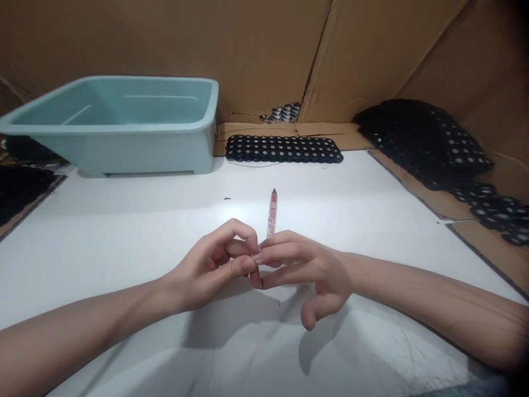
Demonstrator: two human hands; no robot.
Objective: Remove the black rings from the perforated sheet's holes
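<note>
My left hand (221, 262) is closed, its thumb pinched against curled fingers; whether anything small sits between them is hidden. Against those fingertips rest the fingers of my right hand (308, 267), which are stretched out, with the thumb hanging apart below. No object shows in the right hand. Just beyond the hands, a slim pencil-like stick (271, 212) lies on the white table (136, 220). It has a dark pointed tip facing away and a reddish, shiny wrapped body, its near end partly covered by the right hand.
A pale blue plastic tub (157, 146) stands at the back left. Behind the stick lies a black strip with rows of whitish dots (285, 149). More black dotted pieces (430, 140) are heaped at the right. Cardboard walls (264, 55) border the table; dark material (25, 190) lies at the left edge.
</note>
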